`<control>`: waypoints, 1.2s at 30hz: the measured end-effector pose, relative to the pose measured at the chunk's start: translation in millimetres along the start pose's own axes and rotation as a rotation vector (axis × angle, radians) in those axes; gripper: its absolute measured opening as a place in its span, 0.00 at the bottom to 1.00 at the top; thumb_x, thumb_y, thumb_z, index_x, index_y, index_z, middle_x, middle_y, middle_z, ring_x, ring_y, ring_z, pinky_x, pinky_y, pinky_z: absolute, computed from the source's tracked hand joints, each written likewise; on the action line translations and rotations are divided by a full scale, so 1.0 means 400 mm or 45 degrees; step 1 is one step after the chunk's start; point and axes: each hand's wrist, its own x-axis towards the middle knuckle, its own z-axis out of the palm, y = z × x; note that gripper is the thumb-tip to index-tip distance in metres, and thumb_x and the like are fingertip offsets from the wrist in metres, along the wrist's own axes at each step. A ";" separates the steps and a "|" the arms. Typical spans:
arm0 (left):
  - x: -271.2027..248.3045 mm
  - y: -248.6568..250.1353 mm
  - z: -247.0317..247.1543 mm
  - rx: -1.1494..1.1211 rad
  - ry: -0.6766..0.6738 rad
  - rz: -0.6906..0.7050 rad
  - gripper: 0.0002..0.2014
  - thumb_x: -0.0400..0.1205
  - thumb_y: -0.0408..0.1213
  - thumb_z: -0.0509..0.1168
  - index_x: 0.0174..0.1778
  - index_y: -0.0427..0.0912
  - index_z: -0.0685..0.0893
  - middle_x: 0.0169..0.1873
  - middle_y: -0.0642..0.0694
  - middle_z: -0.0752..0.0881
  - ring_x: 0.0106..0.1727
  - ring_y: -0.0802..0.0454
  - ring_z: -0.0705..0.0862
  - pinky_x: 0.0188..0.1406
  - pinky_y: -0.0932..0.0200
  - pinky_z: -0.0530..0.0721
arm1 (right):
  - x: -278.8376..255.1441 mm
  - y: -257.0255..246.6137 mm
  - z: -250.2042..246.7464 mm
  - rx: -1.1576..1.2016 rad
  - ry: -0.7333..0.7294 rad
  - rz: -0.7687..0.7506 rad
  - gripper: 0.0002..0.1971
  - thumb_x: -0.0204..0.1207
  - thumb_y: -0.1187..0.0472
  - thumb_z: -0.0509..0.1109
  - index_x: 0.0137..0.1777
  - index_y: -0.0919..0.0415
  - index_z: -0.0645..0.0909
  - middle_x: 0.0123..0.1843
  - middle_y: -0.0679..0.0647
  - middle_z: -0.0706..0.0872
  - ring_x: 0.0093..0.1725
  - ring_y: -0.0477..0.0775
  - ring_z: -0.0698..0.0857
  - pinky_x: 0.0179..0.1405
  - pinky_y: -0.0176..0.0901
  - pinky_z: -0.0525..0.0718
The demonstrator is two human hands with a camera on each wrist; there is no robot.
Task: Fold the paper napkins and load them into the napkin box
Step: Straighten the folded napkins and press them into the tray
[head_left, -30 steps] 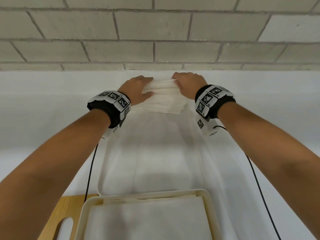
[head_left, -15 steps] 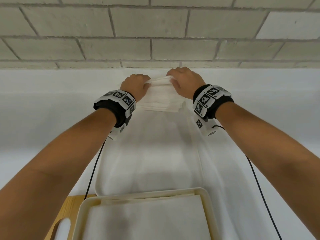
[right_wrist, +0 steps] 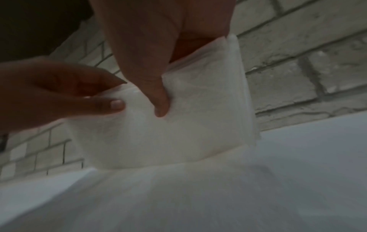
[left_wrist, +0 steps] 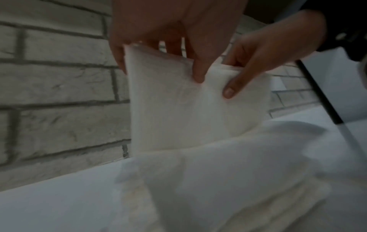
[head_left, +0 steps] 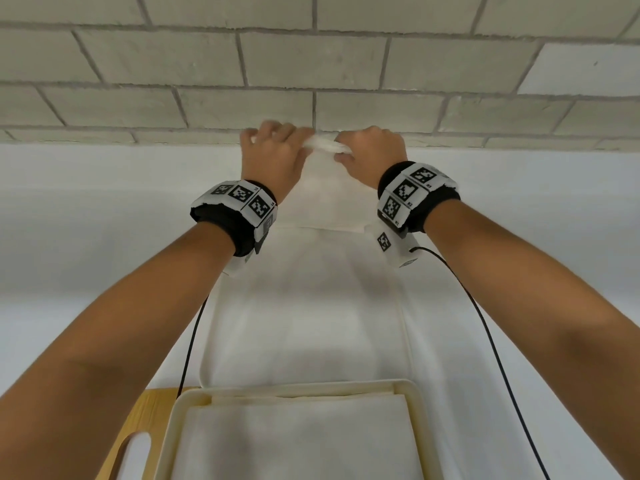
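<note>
The left hand (head_left: 273, 157) and the right hand (head_left: 372, 154) are both raised at the far end of the bench (head_left: 86, 237), close to the brick wall (head_left: 311, 57), and both have hold of one folded stack of napkins (head_left: 325, 188) by its top edge. In the left wrist view the left hand's thumb (left_wrist: 198, 66) lies on the near face of the stack (left_wrist: 178, 109) with its fingers curled behind, pinching the upper left part; the right hand (left_wrist: 258, 51) pinches the upper right corner the same way, thumb tip flat on the paper. The right wrist view shows the same grip from the other side: the right hand's thumb (right_wrist: 157, 94) is pressed on the stack (right_wrist: 178, 125), and the left hand (right_wrist: 59, 94) has a thumbnail showing on the edge. The stack hangs upright from the two hands, its lower edge meeting a white sheet-like surface below; how many napkins it contains cannot be counted.

Each wrist carries one black band with white marker tiles (head_left: 242, 202), and one black cable (head_left: 190, 341) runs back from each. Nearer the person sits one cream tray (head_left: 412, 396) filled with flat white napkins (head_left: 294, 441). It rests partly on one wooden board (head_left: 152, 410) with a handle cut-out. Beyond the tray lies one long, pale, shallow container (head_left: 207, 358), reaching toward the hands.
</note>
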 end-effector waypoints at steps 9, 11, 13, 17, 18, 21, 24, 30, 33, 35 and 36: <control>-0.024 -0.012 -0.031 -0.461 0.129 -0.315 0.21 0.78 0.49 0.67 0.58 0.36 0.78 0.57 0.38 0.77 0.56 0.42 0.78 0.54 0.49 0.79 | 0.013 0.025 -0.042 0.193 0.215 0.198 0.14 0.84 0.53 0.58 0.64 0.55 0.79 0.53 0.60 0.86 0.53 0.65 0.83 0.41 0.45 0.70; -0.025 -0.017 -0.023 -0.543 0.118 -0.453 0.27 0.74 0.46 0.72 0.66 0.39 0.73 0.63 0.39 0.72 0.63 0.43 0.74 0.61 0.51 0.76 | 0.014 0.025 -0.039 0.181 0.181 0.194 0.15 0.83 0.53 0.58 0.64 0.55 0.79 0.53 0.61 0.86 0.52 0.65 0.83 0.41 0.45 0.70; -0.023 -0.030 -0.017 -0.686 0.053 -0.648 0.40 0.72 0.40 0.76 0.76 0.41 0.62 0.69 0.39 0.68 0.68 0.44 0.72 0.67 0.52 0.73 | 0.012 0.026 -0.026 0.200 0.112 0.183 0.15 0.82 0.52 0.60 0.63 0.56 0.79 0.52 0.61 0.86 0.52 0.65 0.83 0.42 0.45 0.72; -0.023 -0.069 0.010 -0.838 -0.364 -1.048 0.48 0.74 0.40 0.74 0.82 0.45 0.47 0.72 0.39 0.72 0.72 0.42 0.73 0.70 0.51 0.72 | 0.006 0.033 0.012 0.399 -0.079 0.185 0.19 0.78 0.47 0.65 0.66 0.53 0.79 0.59 0.60 0.85 0.60 0.63 0.81 0.52 0.46 0.76; -0.024 -0.079 0.020 -0.772 -0.463 -1.088 0.46 0.74 0.41 0.74 0.82 0.45 0.51 0.72 0.40 0.73 0.72 0.42 0.73 0.69 0.52 0.73 | 0.004 0.035 0.021 0.456 -0.128 0.192 0.21 0.77 0.46 0.67 0.67 0.53 0.79 0.62 0.59 0.84 0.63 0.62 0.80 0.56 0.46 0.76; -0.027 -0.093 0.041 -0.536 -0.567 -1.048 0.36 0.73 0.46 0.74 0.74 0.39 0.68 0.69 0.39 0.76 0.69 0.41 0.75 0.68 0.51 0.74 | 0.002 0.038 0.035 0.532 -0.140 0.213 0.22 0.77 0.45 0.67 0.68 0.54 0.79 0.66 0.56 0.82 0.66 0.60 0.78 0.59 0.45 0.75; -0.029 -0.074 0.038 -0.606 -0.281 -1.043 0.33 0.73 0.48 0.74 0.70 0.40 0.70 0.67 0.39 0.72 0.68 0.42 0.73 0.64 0.52 0.74 | 0.007 0.053 0.020 0.562 0.023 0.252 0.17 0.79 0.48 0.65 0.62 0.55 0.82 0.55 0.58 0.86 0.55 0.59 0.83 0.49 0.44 0.77; 0.019 -0.044 -0.023 -1.279 -0.006 -1.458 0.39 0.78 0.68 0.53 0.78 0.44 0.60 0.71 0.42 0.71 0.67 0.43 0.75 0.66 0.48 0.75 | 0.016 0.053 -0.029 0.919 0.332 0.333 0.07 0.78 0.51 0.67 0.42 0.52 0.82 0.32 0.47 0.77 0.37 0.50 0.76 0.37 0.41 0.75; 0.020 -0.032 -0.060 -1.747 -0.037 -1.452 0.25 0.78 0.66 0.57 0.53 0.47 0.79 0.43 0.51 0.83 0.45 0.54 0.81 0.48 0.58 0.77 | 0.013 0.039 -0.050 0.873 0.400 0.251 0.11 0.78 0.51 0.67 0.50 0.58 0.84 0.31 0.48 0.77 0.36 0.50 0.76 0.35 0.39 0.72; 0.020 -0.021 -0.083 -1.781 -0.018 -1.330 0.17 0.78 0.60 0.63 0.39 0.48 0.79 0.37 0.53 0.82 0.43 0.56 0.80 0.47 0.58 0.74 | 0.008 0.031 -0.059 0.815 0.423 0.225 0.12 0.78 0.50 0.66 0.52 0.57 0.85 0.31 0.48 0.77 0.35 0.50 0.76 0.35 0.38 0.71; 0.020 -0.020 -0.091 -1.789 -0.008 -1.277 0.16 0.77 0.58 0.65 0.39 0.48 0.79 0.39 0.53 0.83 0.47 0.55 0.80 0.49 0.57 0.75 | 0.004 0.026 -0.062 0.808 0.434 0.218 0.12 0.78 0.50 0.66 0.52 0.57 0.85 0.31 0.48 0.77 0.35 0.50 0.76 0.34 0.39 0.71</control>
